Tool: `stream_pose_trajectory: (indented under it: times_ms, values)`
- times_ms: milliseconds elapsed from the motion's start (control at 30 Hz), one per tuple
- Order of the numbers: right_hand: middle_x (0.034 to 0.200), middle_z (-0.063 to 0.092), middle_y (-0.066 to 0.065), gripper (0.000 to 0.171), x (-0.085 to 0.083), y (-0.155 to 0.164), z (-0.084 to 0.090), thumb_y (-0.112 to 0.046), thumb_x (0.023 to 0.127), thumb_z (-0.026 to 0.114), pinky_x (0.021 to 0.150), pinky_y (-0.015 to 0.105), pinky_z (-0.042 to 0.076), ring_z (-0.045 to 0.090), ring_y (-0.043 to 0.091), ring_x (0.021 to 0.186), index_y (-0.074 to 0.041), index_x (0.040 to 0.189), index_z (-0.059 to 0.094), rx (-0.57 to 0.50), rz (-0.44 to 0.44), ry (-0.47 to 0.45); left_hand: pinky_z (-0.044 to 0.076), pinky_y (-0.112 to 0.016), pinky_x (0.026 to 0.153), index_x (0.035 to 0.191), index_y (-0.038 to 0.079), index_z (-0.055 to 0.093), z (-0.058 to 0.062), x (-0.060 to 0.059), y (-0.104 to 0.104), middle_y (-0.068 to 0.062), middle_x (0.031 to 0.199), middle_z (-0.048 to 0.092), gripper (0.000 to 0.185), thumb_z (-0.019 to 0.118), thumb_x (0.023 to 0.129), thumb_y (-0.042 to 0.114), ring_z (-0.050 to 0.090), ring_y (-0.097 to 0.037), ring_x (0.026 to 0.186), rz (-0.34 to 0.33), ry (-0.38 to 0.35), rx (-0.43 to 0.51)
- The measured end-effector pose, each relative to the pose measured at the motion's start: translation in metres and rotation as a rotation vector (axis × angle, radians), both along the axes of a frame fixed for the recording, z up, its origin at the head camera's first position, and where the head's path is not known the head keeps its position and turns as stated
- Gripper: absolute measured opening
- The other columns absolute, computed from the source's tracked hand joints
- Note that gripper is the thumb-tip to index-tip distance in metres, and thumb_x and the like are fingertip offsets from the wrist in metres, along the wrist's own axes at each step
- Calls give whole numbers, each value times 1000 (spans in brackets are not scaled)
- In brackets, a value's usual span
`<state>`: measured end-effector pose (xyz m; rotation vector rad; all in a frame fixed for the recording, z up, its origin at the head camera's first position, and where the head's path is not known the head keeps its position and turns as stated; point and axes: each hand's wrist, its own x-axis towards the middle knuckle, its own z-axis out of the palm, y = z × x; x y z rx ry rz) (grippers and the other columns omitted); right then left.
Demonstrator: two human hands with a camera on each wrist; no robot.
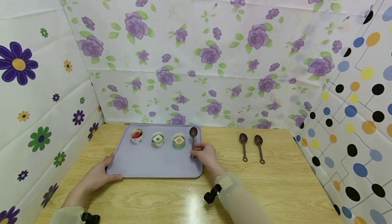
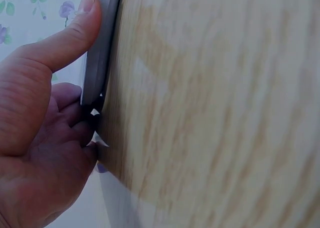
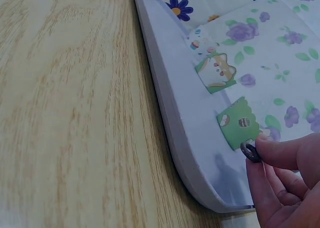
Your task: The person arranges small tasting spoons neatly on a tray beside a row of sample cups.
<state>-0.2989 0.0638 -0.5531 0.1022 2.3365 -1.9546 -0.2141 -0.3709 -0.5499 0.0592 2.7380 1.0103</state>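
Head view: wooden table (image 1: 275, 186) ringed by flowered sheets (image 1: 214, 47).

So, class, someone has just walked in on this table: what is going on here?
A person sits at a wooden table with a lilac tray in front of them. The left hand holds the tray's near left corner, thumb on the rim. The right hand pinches the handle of a brown spoon lying at the tray's right edge. Three small cups stand in a row along the back of the tray. Two more spoons lie on the table to the right, untouched.
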Motion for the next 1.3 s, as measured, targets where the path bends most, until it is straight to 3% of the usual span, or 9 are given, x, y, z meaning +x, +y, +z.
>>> stream_pose_trajectory:
  times_ms: [233, 800, 1300]
  values:
    - [98, 77, 11, 30, 4, -5, 4, 0, 88, 86, 73, 28, 63, 72, 15, 84, 5, 116, 75, 119, -9, 36, 15, -78, 119, 163, -14, 9, 0, 1, 0, -48, 163, 5, 131, 90, 83, 52, 8, -68, 150, -3, 3, 7]
    - [89, 76, 4, 24, 2, -12, -4, 0, 85, 88, 72, 29, 63, 72, 14, 82, 1, 107, 78, 209, -54, 103, 15, -78, 119, 163, -13, 9, 2, 2, 1, -48, 162, 6, 131, 89, 84, 53, 9, -68, 150, 1, 3, -2]
    - [86, 74, 1, 19, 8, -19, -2, 1, 86, 87, 68, 29, 62, 70, 13, 78, -1, 101, 78, 350, -77, 156, 15, -78, 119, 163, -14, 10, 4, 3, 1, -49, 162, 7, 129, 90, 84, 51, 10, -69, 149, -8, 16, 5]
